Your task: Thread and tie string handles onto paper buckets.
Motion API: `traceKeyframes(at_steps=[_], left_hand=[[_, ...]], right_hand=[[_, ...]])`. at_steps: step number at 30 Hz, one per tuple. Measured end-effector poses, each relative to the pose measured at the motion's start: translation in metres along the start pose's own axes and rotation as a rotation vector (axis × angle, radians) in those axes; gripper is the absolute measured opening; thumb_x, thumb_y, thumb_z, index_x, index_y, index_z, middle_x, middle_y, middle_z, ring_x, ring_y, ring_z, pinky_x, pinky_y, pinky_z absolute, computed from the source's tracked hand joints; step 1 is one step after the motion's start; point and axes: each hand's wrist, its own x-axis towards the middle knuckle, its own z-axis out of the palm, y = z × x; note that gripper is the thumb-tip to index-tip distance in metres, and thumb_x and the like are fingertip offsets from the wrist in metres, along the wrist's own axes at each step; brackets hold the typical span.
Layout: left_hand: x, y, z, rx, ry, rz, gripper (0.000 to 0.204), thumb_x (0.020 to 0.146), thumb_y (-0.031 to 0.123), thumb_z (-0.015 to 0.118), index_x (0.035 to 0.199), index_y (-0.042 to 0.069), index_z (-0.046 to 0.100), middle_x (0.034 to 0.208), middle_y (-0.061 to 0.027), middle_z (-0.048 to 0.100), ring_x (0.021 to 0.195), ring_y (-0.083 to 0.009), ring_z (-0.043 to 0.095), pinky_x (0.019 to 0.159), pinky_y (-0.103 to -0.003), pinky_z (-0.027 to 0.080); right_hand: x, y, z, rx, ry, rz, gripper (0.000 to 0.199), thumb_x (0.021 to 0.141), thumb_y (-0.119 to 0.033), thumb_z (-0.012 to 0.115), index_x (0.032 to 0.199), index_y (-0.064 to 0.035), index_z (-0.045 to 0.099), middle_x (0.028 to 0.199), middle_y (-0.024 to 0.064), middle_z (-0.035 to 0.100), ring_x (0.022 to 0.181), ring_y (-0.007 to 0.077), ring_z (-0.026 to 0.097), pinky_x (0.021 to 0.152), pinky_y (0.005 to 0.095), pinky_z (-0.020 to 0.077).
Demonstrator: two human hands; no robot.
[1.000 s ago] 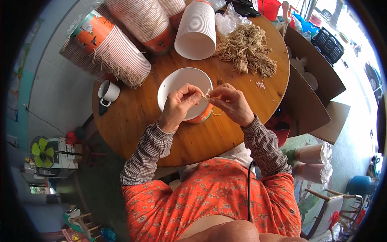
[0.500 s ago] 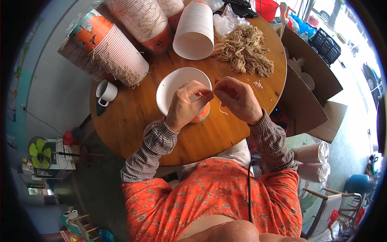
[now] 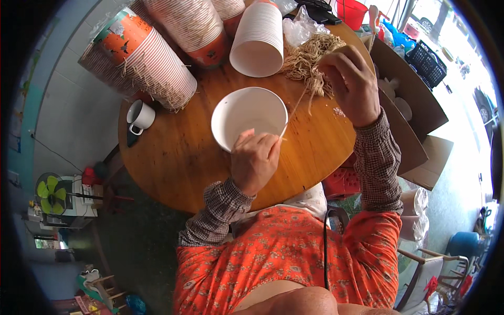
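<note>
1. Left hand [image 3: 254, 160] grip pinched narrow on one end of a thin tan fibre strand [image 3: 294, 109], at the near rim of the white paper bowl [image 3: 247, 116].
2. Right hand [image 3: 350, 84] reaches to the pile of tan fibre strands [image 3: 304, 60]; fingers curled on the far end of the strand, which stretches taut between the hands.
3. Around: tilted stacks of ribbed white-and-orange paper bowls [image 3: 157, 63] at far left, one white stack [image 3: 260, 37] just behind the bowl, and a white mug [image 3: 140, 115] at the left edge.
4. Round brown wooden counter [image 3: 178, 157]; open cardboard box [image 3: 415, 121] to the right.
5. Grey floor, small green fan [image 3: 48, 190] lower left.
</note>
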Motion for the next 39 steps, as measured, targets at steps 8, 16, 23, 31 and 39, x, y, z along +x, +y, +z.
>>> traceKeyframes(at_steps=[8,16,23,31,39], left_hand=[[-0.024,-0.044,-0.072,0.134,-0.234,0.204,0.010,0.081,0.004,0.061,0.089,0.008,0.065,0.082,-0.0035,0.065,0.084,-0.0187,0.066,0.100,-0.045,0.041],[-0.040,-0.125,-0.111,0.458,-0.244,0.211,0.022,0.084,0.001,0.056,0.101,0.006,0.068,0.108,-0.0082,0.065,0.109,-0.0227,0.061,0.102,-0.048,0.039],[-0.082,-0.106,-0.095,0.259,0.151,0.171,0.026,0.083,-0.007,0.058,0.107,0.000,0.066,0.096,-0.0129,0.065,0.087,-0.0286,0.064,0.081,-0.040,0.050],[-0.110,-0.045,0.012,-0.183,-0.246,-0.068,0.021,0.076,0.006,0.073,0.095,0.006,0.065,0.090,-0.0075,0.059,0.085,-0.0266,0.060,0.075,-0.037,0.049],[-0.096,-0.026,0.040,-0.648,-0.260,-0.470,0.010,0.083,0.008,0.068,0.088,0.003,0.060,0.075,-0.0041,0.056,0.062,-0.0150,0.056,0.062,-0.027,0.047]], right_hand=[[-0.030,-0.008,-0.007,0.238,-0.279,0.147,0.005,0.082,-0.004,0.065,0.083,-0.0041,0.061,0.081,0.0094,0.054,0.072,0.0280,0.058,0.062,0.0367,0.0474],[-0.158,-0.045,0.052,0.392,-0.579,0.040,0.019,0.080,-0.006,0.067,0.098,-0.0046,0.064,0.106,0.0141,0.060,0.080,0.0279,0.063,0.068,0.0349,0.0540],[-0.212,-0.050,0.041,0.269,-0.500,0.645,0.012,0.079,-0.002,0.065,0.092,-0.0026,0.064,0.088,0.0118,0.060,0.078,0.0289,0.063,0.066,0.0335,0.0515],[-0.207,-0.062,0.053,0.305,-0.426,0.806,0.010,0.082,-0.003,0.066,0.091,-0.0023,0.065,0.084,0.0086,0.060,0.068,0.0197,0.061,0.060,0.0272,0.0482],[-0.207,-0.078,0.068,0.513,-0.318,1.023,0.011,0.086,-0.007,0.065,0.095,-0.0021,0.064,0.079,0.0046,0.060,0.065,0.0114,0.058,0.058,0.0263,0.0481]])
